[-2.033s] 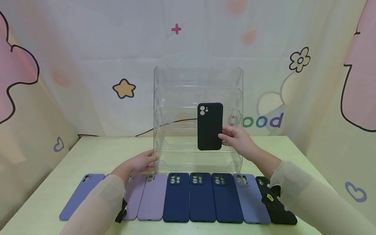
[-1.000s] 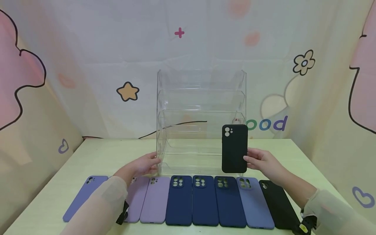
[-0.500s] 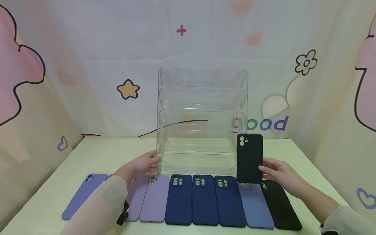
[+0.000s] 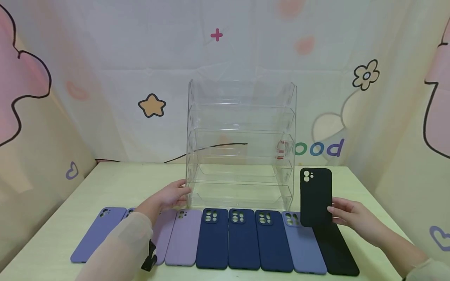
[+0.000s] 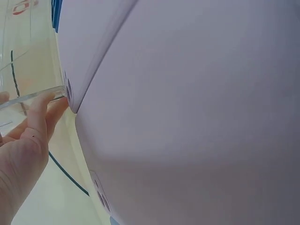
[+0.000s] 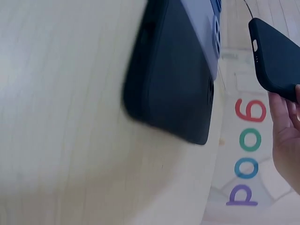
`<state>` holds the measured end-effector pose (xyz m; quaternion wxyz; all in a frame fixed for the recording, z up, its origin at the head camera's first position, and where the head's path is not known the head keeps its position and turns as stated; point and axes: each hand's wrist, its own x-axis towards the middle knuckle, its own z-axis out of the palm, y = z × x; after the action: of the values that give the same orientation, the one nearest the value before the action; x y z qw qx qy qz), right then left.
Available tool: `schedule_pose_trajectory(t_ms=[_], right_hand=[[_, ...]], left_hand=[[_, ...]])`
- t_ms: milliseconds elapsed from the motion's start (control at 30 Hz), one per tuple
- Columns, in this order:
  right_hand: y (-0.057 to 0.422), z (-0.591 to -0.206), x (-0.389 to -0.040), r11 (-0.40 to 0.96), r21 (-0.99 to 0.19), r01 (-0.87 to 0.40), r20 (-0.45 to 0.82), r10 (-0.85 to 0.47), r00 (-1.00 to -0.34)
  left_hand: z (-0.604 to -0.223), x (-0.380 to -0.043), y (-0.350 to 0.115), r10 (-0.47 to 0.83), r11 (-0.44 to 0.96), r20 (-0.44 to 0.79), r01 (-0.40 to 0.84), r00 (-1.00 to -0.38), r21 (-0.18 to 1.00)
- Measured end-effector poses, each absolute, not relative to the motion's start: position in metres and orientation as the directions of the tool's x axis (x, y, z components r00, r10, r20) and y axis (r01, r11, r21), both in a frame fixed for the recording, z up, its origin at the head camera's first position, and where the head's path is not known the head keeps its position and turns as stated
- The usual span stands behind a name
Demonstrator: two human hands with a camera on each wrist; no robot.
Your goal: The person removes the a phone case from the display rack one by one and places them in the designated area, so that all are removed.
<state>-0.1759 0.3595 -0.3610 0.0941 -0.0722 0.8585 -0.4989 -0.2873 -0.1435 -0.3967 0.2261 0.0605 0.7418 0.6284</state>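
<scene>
My right hand point(image 4: 362, 218) pinches a black phone case point(image 4: 315, 195) by its right edge. The case stands upright, camera cutouts at the top, and overlaps the top of another black phone case point(image 4: 339, 249) lying on the table. In the right wrist view the held black case point(image 6: 281, 61) shows its lower end, gripped between thumb and fingers. My left hand point(image 4: 172, 194) holds the lower left side wall of a clear tiered display rack point(image 4: 239, 191). Up close in the left wrist view, the fingers point(image 5: 40, 112) and thumb lie on either side of the clear wall.
In front of the rack lies a row of phone cases: dark blue ones point(image 4: 243, 242), light purple ones point(image 4: 184, 238) and bluer ones point(image 4: 304, 246) point(image 4: 100, 234). My left forearm covers part of the row. A printed curtain point(image 4: 168, 47) hangs behind the pale table point(image 4: 140, 175).
My right hand has carried the black phone case right and down, from in front of the rack to beside it, above the lying black case. My left hand has stayed on the rack.
</scene>
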Motion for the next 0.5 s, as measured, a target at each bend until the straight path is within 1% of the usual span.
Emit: schedule_pose_trajectory(t_ms=[267,400,500], right_hand=[[0.388,-0.365,-0.172,0.52,-0.854,-0.004,-0.12,-0.205,-0.971],[0.398,-0.366,-0.171,0.496,-0.868,-0.033,-0.091,-0.224,-0.97],[0.405,-0.367,-0.171,0.479,-0.877,-0.03,-0.097,-0.238,-0.966]], left_hand=[[-0.399,-0.287,-0.14,0.35,0.222,-0.27,-0.201,-0.897,0.954],[-0.396,-0.287,-0.137,0.343,0.225,-0.264,-0.193,-0.901,0.955],[-0.395,-0.288,-0.137,0.338,0.225,-0.268,-0.199,-0.902,0.954]])
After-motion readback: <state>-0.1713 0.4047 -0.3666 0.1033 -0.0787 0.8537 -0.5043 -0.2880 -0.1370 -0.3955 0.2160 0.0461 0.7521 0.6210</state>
